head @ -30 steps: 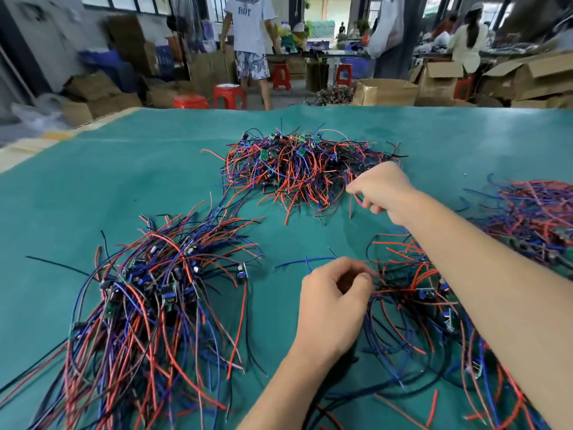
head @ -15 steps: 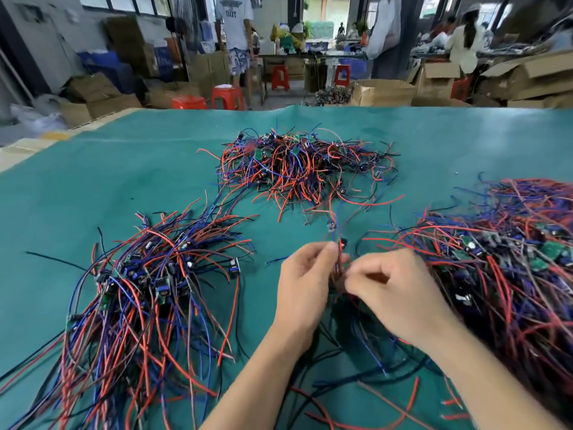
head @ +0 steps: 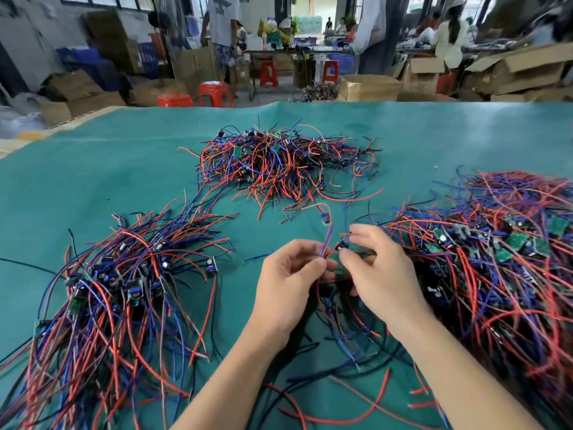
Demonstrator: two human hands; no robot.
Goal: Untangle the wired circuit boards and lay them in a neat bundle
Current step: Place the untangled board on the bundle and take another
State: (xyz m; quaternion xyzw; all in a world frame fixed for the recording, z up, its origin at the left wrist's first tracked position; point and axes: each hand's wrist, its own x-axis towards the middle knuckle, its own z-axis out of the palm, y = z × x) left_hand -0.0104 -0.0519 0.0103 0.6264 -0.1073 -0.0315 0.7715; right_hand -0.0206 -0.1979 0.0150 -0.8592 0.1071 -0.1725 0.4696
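On the green table cover (head: 93, 181) lie three heaps of small circuit boards with red, blue and black wires. An aligned bundle (head: 117, 290) spreads at the left, a tangled pile (head: 279, 162) sits at the far middle, and a large tangle (head: 502, 265) fills the right. My left hand (head: 288, 283) pinches red and blue wires that rise to a small hanging board (head: 324, 218). My right hand (head: 381, 274) pinches another small board (head: 343, 245) with its wires, close beside the left hand. Loose wires trail under both wrists.
Beyond the table's far edge stand cardboard boxes (head: 369, 86), red plastic stools (head: 215, 93) and work tables. A person in a white shirt (head: 223, 29) stands at the back left and others work at the back right.
My right hand came back from the far pile to meet my left hand at the middle. Both hands now hold wires a little higher, and a small board hangs above them.
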